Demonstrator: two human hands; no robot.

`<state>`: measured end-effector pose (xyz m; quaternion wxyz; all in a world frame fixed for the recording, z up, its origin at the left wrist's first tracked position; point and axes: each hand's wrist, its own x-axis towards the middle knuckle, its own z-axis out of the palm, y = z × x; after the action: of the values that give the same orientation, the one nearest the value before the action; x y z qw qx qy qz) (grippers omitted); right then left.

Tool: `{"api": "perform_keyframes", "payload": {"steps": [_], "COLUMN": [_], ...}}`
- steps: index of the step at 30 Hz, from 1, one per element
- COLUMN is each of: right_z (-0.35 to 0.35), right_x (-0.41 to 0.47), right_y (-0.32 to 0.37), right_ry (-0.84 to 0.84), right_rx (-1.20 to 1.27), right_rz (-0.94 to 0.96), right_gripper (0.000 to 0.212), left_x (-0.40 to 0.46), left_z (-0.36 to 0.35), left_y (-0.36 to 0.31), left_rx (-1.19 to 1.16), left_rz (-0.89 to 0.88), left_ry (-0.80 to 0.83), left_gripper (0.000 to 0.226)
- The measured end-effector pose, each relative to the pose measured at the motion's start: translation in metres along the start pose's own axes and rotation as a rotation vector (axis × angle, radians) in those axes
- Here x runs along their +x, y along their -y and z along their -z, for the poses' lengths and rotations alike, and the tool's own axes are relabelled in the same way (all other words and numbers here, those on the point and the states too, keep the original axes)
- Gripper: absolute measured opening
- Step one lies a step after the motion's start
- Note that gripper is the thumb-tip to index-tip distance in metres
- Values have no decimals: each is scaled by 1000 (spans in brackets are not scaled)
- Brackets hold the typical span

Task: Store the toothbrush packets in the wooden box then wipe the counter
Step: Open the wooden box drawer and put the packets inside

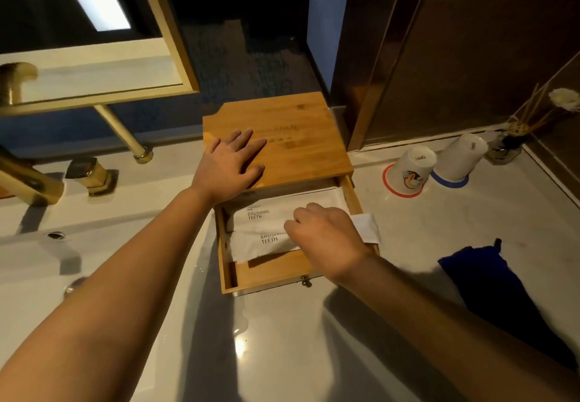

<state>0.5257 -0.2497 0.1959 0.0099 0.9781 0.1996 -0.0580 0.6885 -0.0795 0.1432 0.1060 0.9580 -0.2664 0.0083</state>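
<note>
Two toothbrush packets (276, 226) lay in the pulled-out drawer (270, 273) of the wooden box (292, 131), left hand (229, 163) spread flat on its lid, right hand (326, 238) curled over nearer packet, blue cloth (489, 282) on counter (439, 213) far right

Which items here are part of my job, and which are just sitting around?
Job: wooden box, its open drawer, toothbrush packets, blue cloth, counter.
Lying about: two upturned cups, reed diffuser, gold tap.

Bare counter (282, 339) fronts the drawer (266, 279); blue cloth (489, 288) and cups (411, 169) crowd its right.
</note>
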Motion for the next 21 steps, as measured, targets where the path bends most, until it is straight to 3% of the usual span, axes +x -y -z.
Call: {"api": "perform_keyframes", "payload": {"steps": [6, 9, 12, 16, 21], "right_z": [-26, -30, -29, -30, -37], "right_x": [9, 11, -2, -28, -28], "right_y": [17, 16, 16, 27, 33], "right_ry": [60, 81, 149, -153, -90], "right_rx": [33, 115, 232, 194, 292], "right_rz": [80, 47, -2, -22, -153], "right_gripper": [35, 21, 34, 29, 54], "left_x": [-1, -1, -2, -1, -2], "left_z": [4, 5, 3, 3, 1], "left_y": [0, 0, 1, 2, 3], "left_rx": [-9, -14, -13, -16, -13], "left_rz": [2, -1, -5, -1, -4], "left_ry": [-20, -23, -20, -20, -20], "left_gripper": [58, 59, 59, 60, 60]}}
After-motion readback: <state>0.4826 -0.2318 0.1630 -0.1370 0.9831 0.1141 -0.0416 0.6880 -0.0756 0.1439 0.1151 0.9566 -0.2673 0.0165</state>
